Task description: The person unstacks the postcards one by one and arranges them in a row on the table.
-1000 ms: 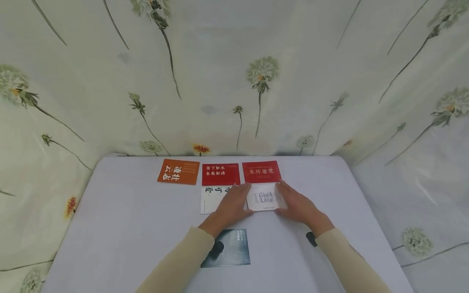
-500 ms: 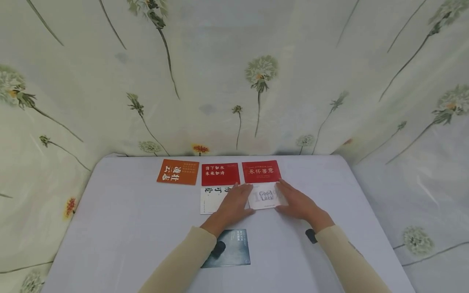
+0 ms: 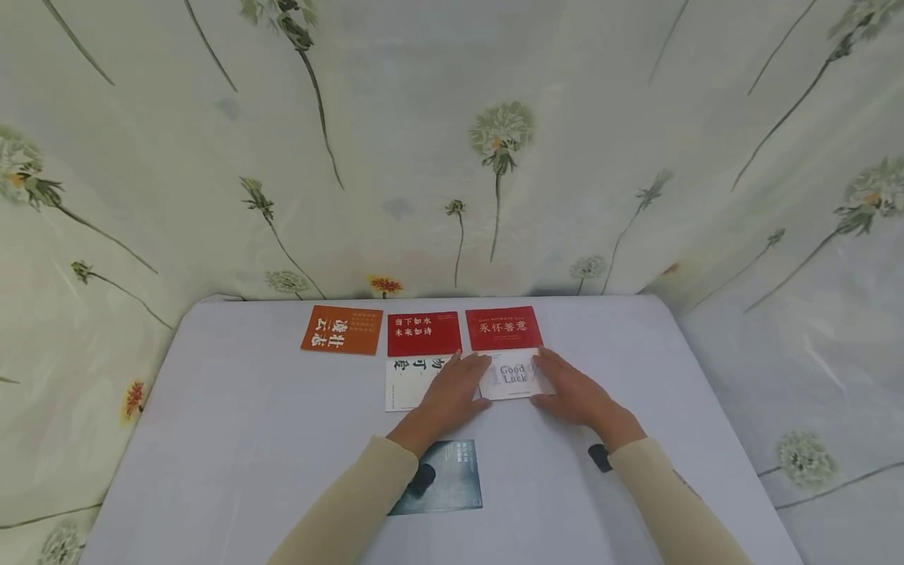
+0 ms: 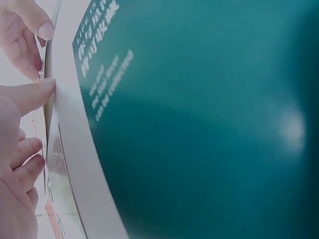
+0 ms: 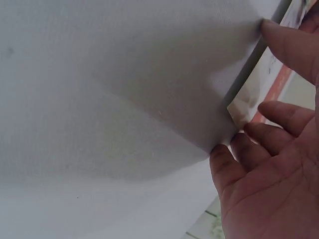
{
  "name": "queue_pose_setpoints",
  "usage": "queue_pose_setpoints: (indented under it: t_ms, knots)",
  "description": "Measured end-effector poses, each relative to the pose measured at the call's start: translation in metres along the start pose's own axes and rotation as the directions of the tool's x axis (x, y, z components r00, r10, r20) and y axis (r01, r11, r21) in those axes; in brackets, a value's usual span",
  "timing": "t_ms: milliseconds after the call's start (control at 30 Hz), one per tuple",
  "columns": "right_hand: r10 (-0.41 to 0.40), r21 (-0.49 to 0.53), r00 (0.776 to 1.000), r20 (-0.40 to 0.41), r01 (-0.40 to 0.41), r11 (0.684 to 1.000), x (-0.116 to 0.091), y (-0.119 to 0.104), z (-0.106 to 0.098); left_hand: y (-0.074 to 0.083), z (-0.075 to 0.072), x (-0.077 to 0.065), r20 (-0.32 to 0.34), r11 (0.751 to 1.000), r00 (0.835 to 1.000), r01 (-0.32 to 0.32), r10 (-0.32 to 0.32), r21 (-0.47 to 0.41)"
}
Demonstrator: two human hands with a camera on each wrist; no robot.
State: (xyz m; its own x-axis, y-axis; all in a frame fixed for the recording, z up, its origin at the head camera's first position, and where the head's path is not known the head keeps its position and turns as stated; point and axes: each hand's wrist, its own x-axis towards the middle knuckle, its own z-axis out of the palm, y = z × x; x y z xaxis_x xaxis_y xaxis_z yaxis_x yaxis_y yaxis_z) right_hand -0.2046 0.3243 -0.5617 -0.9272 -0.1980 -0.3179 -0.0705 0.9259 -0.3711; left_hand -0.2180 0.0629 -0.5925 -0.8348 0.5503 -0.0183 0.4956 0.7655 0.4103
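Both hands hold a white card with "Good Luck" print (image 3: 519,377) by its opposite sides, close to the table. My left hand (image 3: 450,395) has its fingers and thumb at the card's left edge and covers part of a white card with black characters (image 3: 412,388). On the right edge, my right hand (image 3: 575,392) grips with the thumb at the near corner and the fingers farther up. The right wrist view shows the "Good Luck" card (image 5: 247,99) lying between that thumb and fingers.
Two red cards (image 3: 424,333) and an orange card (image 3: 343,329) lie along the back edge of the white table (image 3: 233,439). Nearer, a teal card (image 3: 455,479) lies partly under the left forearm; it fills much of the left wrist view.
The "Good Luck" card has shifted slightly right and away from the person, nearer to the red card behind it. The hands stay around it; the other cards lie as before.
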Motion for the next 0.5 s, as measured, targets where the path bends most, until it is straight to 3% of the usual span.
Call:
queue_pose_setpoints:
  t_ms: [500]
  knots:
    - [-0.004,-0.012,1.0,-0.029,0.003,1.0,-0.003,-0.0005,0.0028,-0.0001,-0.0007,-0.0018,0.005,1.0,1.0,-0.005,0.005,-0.004]
